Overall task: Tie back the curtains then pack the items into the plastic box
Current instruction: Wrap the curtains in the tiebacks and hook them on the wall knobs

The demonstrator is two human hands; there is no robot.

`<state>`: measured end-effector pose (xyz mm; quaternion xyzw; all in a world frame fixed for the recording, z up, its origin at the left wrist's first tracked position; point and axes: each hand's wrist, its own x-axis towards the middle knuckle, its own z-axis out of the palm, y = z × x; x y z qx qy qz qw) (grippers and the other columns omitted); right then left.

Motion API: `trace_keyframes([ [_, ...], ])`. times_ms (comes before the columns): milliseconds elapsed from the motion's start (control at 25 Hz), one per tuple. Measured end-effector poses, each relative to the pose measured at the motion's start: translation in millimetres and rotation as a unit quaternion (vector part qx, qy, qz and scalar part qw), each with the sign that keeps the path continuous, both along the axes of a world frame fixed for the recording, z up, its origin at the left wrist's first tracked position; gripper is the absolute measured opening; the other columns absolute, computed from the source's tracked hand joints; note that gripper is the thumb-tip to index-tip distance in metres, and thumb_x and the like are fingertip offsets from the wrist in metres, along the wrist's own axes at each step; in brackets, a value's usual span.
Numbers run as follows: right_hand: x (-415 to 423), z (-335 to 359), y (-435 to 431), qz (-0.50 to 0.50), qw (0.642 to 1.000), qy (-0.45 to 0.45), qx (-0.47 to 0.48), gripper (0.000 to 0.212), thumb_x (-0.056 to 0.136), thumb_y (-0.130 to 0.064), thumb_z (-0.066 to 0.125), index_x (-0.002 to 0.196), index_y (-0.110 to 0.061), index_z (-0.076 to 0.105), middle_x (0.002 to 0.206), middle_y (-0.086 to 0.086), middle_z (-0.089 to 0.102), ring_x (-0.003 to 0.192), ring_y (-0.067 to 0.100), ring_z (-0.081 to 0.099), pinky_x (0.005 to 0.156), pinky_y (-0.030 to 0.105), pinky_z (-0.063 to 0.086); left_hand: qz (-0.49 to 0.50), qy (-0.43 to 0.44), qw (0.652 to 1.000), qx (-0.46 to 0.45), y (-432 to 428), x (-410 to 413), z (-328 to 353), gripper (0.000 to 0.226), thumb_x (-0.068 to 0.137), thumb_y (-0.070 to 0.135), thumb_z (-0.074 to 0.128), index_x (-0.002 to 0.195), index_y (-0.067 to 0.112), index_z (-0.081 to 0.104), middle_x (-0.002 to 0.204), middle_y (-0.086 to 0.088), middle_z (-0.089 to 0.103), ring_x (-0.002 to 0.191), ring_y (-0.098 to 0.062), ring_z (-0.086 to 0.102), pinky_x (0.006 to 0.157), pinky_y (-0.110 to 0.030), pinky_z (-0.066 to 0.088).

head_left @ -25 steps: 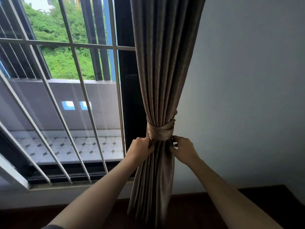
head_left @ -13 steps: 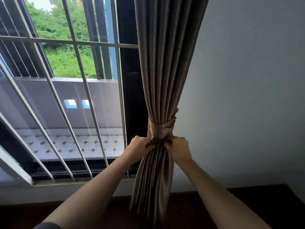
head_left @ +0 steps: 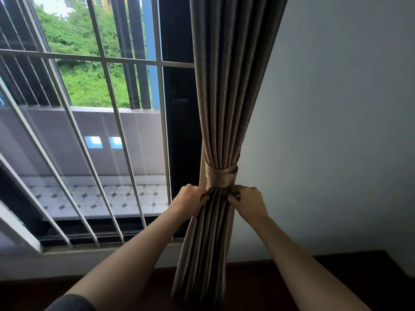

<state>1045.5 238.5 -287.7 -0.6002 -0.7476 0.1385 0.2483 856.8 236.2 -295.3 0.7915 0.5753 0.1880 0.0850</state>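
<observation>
Far left you've got the window bars. Next over, your left hand has its fingers curled round the curtain pleats right under the tie-back. That band is wrapped round the gathered bunch, which hangs between the window frame and the wall. Your right hand pinches the folds on the other side, also just below the band; can't tell if a tail of the tie is in that pinch. Looks to me like the tidy-up bit of the tying: tug down evenly with both hands so the pleats sit straight, since yanking one side will likely skew the wrap. The plastic box isn't in view, so packing is probably all ahead of you
</observation>
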Motion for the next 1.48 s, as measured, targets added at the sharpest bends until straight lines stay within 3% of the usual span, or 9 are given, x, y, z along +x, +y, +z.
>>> trace_keyframes([
  [200,-5.7,17.4,-19.1,-0.035,0.989,0.050,0.137,0.023,0.078,-0.034,0.065,0.076,-0.011,0.061,0.067,0.001,0.063,0.057,0.016,0.058,0.056,0.026,0.046,-0.021,-0.017,0.997,0.073,-1.3,-32.4,23.7,0.048,0.083,0.049,0.046,0.068,0.007,0.064,0.056,-0.005,0.061,0.056,-0.027,0.060,0.059,-0.033,0.049],
  [360,-57.8,48.9,-26.1,0.089,0.978,0.064,0.179,0.020,0.083,-0.033,0.053,0.085,-0.017,0.065,0.076,-0.002,0.068,0.067,0.014,0.063,0.064,0.027,0.051,0.049,-0.039,0.987,0.149,3.9,-80.2,54.2,0.057,0.083,0.049,0.032,0.078,0.007,0.071,0.058,-0.009,0.066,0.058,-0.030,0.064,0.059,-0.035,0.052],
  [480,-120.9,66.4,-10.4,0.156,0.971,0.052,0.174,0.035,0.089,-0.034,0.047,0.110,-0.012,0.064,0.106,0.005,0.070,0.096,0.020,0.066,0.082,0.030,0.050,0.126,-0.054,0.980,0.146,4.2,-126.1,78.9,0.056,0.088,0.048,0.033,0.103,0.008,0.069,0.090,-0.018,0.073,0.085,-0.034,0.069,0.073,-0.038,0.054],
  [560,-170.8,77.1,1.3,0.212,0.965,0.048,0.145,0.052,0.091,-0.045,0.038,0.127,-0.011,0.054,0.126,0.008,0.061,0.115,0.023,0.058,0.094,0.034,0.046,0.189,-0.032,0.974,0.122,0.3,-167.4,92.4,0.052,0.095,0.046,0.035,0.129,0.012,0.055,0.130,-0.014,0.059,0.120,-0.029,0.056,0.096,-0.039,0.047],
  [640,-221.2,87.4,9.2,0.271,0.951,0.049,0.137,0.066,0.090,-0.053,0.027,0.138,-0.010,0.043,0.139,0.009,0.050,0.129,0.022,0.048,0.102,0.035,0.041,0.252,-0.004,0.961,0.111,-11.1,-211.9,106.2,0.061,0.095,0.050,0.026,0.142,0.014,0.038,0.148,-0.008,0.039,0.138,-0.022,0.036,0.109,-0.037,0.033],
  [840,-361.5,109.7,13.4,0.396,0.902,0.059,0.161,0.071,0.089,-0.051,0.023,0.142,-0.005,0.034,0.147,0.013,0.041,0.138,0.022,0.036,0.109,0.026,0.023,0.400,0.030,0.910,0.106,-62.3,-336.7,130.0,0.071,0.089,0.052,0.012,0.148,0.014,0.024,0.156,-0.004,0.023,0.145,-0.017,0.017,0.117,-0.034,0.014],
  [1080,-565.4,107.4,-37.1,0.500,0.850,0.077,0.145,0.080,0.084,-0.058,0.014,0.145,-0.008,0.029,0.151,0.009,0.035,0.141,0.019,0.030,0.112,0.024,0.021,0.534,0.030,0.839,0.100,-158.3,-517.5,123.9,0.085,0.081,0.059,0.004,0.147,0.009,0.026,0.155,-0.008,0.025,0.144,-0.020,0.021,0.116,-0.035,0.017],
  [1320,-748.3,106.1,-110.0,0.555,0.823,0.079,0.090,0.074,0.089,-0.054,0.022,0.147,-0.009,0.023,0.154,0.009,0.027,0.143,0.019,0.024,0.114,0.026,0.018,0.609,0.014,0.790,0.070,-259.5,-655.8,120.8,0.056,0.100,0.041,0.025,0.147,0.010,0.024,0.156,-0.006,0.022,0.146,-0.018,0.016,0.117,-0.034,0.012],
  [1480,-846.2,98.0,-154.6,0.606,0.789,0.069,0.075,0.082,0.085,-0.059,0.016,0.146,-0.005,0.021,0.154,0.014,0.025,0.143,0.022,0.022,0.115,0.025,0.014,0.659,0.002,0.748,0.078,-314.6,-732.3,111.5,0.055,0.100,0.040,0.027,0.146,0.010,0.027,0.155,-0.007,0.026,0.145,-0.019,0.020,0.117,-0.035,0.016],
])
